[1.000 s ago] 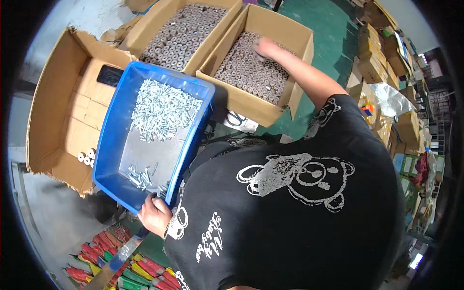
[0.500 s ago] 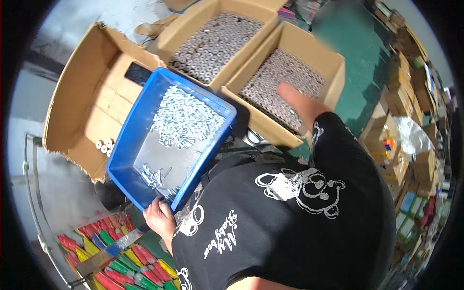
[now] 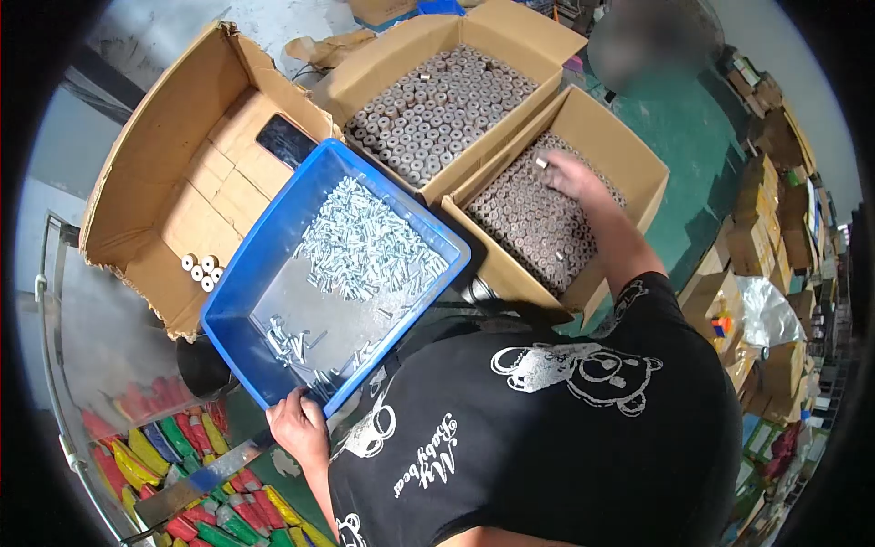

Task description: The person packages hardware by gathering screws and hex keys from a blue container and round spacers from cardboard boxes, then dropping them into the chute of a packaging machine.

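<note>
My right hand is above the right-hand cardboard carton, fingers pinched on a small metal cylinder. Beneath it, rows of similar cylinders with centre holes fill the carton. At the near corner of a blue plastic bin, my left hand is closed over the rim. Inside that bin lie a heap of silvery screws or bolts and a smaller loose group toward my left hand. Which fingers lie inside the bin is hard to make out.
Another carton of cylinders stands behind. To the left, a torn cardboard box holds a phone and several white ring-shaped pieces. Coloured packets lie lower left, beside a metal rail. Stacked boxes line the right.
My right hand has risen from low over the carton's cylinders and now shows a cylinder at its fingertips. My left hand stays at the bin corner. The view has shifted slightly.
</note>
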The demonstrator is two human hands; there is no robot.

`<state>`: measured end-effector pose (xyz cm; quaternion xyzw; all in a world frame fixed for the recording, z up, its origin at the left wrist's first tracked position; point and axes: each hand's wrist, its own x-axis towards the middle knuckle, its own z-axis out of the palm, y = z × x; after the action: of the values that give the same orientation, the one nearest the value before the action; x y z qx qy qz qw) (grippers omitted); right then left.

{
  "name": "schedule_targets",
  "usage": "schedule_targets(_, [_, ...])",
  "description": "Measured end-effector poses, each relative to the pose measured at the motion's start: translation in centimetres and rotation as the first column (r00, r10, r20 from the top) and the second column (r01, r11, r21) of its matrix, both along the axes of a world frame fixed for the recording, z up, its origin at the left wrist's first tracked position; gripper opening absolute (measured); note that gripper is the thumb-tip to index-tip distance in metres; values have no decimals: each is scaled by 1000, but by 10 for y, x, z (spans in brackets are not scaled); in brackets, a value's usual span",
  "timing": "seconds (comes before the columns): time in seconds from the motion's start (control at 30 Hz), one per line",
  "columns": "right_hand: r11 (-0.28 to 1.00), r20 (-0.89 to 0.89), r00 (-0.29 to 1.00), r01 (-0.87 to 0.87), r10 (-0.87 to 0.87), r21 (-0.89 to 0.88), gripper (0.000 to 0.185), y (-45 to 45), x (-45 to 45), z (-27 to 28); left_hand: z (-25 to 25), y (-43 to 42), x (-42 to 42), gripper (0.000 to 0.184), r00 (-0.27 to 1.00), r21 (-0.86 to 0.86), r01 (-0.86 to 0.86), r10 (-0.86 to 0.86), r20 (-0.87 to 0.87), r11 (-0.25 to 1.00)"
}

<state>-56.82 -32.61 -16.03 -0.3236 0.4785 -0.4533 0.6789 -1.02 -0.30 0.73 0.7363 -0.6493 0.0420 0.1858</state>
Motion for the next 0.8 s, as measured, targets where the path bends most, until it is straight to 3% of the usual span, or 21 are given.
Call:
schedule_targets(0.03, [998,26,999,-42,43,-55,17,-16,14,37,1,-1,-1,19,1000,-5,9,-10,-4,1000])
schedule_targets(0.1, [940,-232,941,-289,245,-179,19,-51,61,107,2,-2,-3,17,1000,5,5,-5,7,1000])
schedule_targets(0.13, [927,-445,868,-330,222,-181,24,-71,90,123,3,-4,-4,17,1000,3,-19,19,8,1000])
schedule_targets(0.17, [701,-802,588,-528,-106,-479,25,-101,114,114,4,-4,-2,17,1000,10,-5,5,5,1000])
schedule_targets(0.2, [673,-798,598,-558,-80,-485,25,-149,118,72,5,-3,-3,16,1000,15,-11,11,8,1000])
schedule_targets(0.27, [572,-881,231,-688,-412,-447,28,-207,111,-20,3,-4,-1,13,1000,-15,-13,13,12,1000])
schedule_targets(0.3, [617,-957,-144,-785,-254,-46,30,-177,133,29,5,-4,0,11,999,-12,-31,32,39,999])
schedule_targets(0.33, [611,-915,-373,-763,-152,210,31,-178,141,30,4,-4,1,11,998,-61,-26,29,50,998])
schedule_targets(0.37, [670,-962,-258,-731,-94,130,29,-174,139,32,5,-3,2,10,999,-51,-30,32,33,998])
schedule_targets(0.4, [740,-973,-225,-663,-48,116,28,-192,132,13,9,-3,1,9,1000,-63,-22,23,18,998])
schedule_targets(0.5, [654,-909,-409,-710,-82,261,21,-199,132,15,6,-2,-1,9,999,-51,-53,53,-14,997])
schedule_targets(0.53, [645,-907,-409,-721,-98,255,21,-192,140,27,5,-4,0,6,999,-89,-46,45,-9,995])
schedule_targets(0.6, [752,-983,144,-659,113,-9,23,-184,148,61,3,-6,0,7,999,-94,-34,32,-25,995])
schedule_targets(0.63, [786,-695,595,-615,404,-69,22,-170,156,91,7,-2,6,8,999,-98,-24,21,-35,995])
schedule_targets(0.67, [823,-137,825,-561,549,-82,22,-160,173,113,7,-1,5,10,999,-91,-26,23,-38,996])
schedule_targets(0.77, [747,-393,754,-631,526,-211,22,-129,320,188,8,0,8,7,997,-49,-3,-1,-74,999])
schedule_targets(0.8, [580,-544,571,-795,615,-177,22,-107,377,219,9,-1,9,10,997,-77,7,-13,-72,997])
